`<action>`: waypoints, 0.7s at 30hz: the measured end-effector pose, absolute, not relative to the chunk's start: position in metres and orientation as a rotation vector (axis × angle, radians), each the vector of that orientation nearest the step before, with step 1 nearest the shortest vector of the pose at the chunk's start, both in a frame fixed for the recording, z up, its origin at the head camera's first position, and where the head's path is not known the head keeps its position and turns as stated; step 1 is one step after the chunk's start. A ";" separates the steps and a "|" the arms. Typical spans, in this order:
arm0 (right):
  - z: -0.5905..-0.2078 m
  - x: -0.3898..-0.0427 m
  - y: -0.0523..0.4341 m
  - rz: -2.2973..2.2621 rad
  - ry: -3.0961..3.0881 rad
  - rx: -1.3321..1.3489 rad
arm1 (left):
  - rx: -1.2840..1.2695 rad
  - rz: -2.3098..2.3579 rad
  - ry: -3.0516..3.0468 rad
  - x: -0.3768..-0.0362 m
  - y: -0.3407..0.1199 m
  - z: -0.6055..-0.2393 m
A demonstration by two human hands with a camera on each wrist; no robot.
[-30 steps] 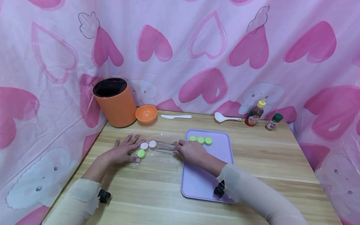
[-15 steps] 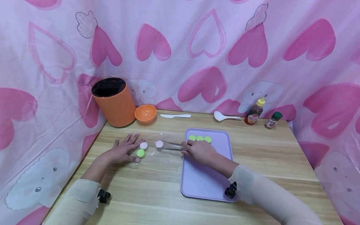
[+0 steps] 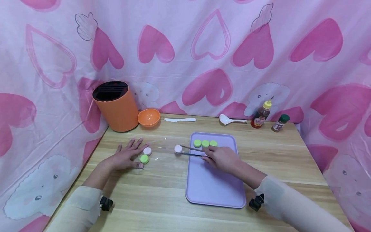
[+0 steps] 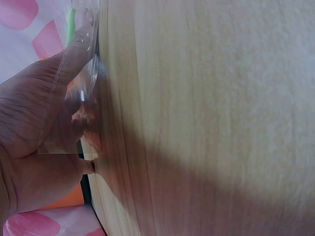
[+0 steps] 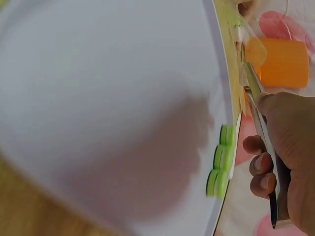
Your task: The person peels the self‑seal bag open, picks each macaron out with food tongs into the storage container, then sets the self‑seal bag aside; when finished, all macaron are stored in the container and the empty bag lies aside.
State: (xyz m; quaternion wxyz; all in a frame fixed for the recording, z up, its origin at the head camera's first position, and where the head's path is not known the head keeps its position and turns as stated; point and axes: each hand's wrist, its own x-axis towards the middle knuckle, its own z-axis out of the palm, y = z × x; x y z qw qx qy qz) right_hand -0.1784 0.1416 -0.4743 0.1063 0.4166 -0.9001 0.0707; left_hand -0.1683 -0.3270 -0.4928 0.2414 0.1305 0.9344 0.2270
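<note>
My left hand (image 3: 126, 157) lies with fingers spread at the left end of a clear plastic bag (image 3: 163, 141). A pale pink macaron (image 3: 147, 151) and a green macaron (image 3: 144, 159) sit beside its fingers and thumb. The bag's film overlaps the hand in the left wrist view. My right hand (image 3: 223, 159) grips metal tongs (image 5: 253, 78) over the lavender tray (image 3: 215, 190). Their tips pinch a second pale pink macaron (image 3: 178, 149) just left of the tray. Three green macarons (image 3: 205, 143) stand in a row at the tray's far end.
Along the back are an orange knife block (image 3: 116, 109), an orange bowl (image 3: 149, 118), a white knife (image 3: 180, 119) and a white spoon (image 3: 232, 120). A sauce bottle (image 3: 260, 116) and a green-capped spice jar (image 3: 280, 123) stand at the back right. Pink curtain surrounds the wooden table.
My right hand has moved right with the tongs, drawing the pinched pink macaron away from the other two towards the tray. The left hand has stayed in place.
</note>
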 end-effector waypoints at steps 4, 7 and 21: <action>-0.475 -0.175 0.158 0.249 -2.676 1.200 | 0.356 0.622 2.554 -0.168 -0.327 -0.492; -0.477 -0.174 0.169 0.275 -2.683 1.187 | 0.355 0.630 2.554 -0.167 -0.327 -0.492; -0.486 -0.160 0.206 0.229 -2.795 1.043 | 0.347 0.625 2.559 -0.168 -0.328 -0.496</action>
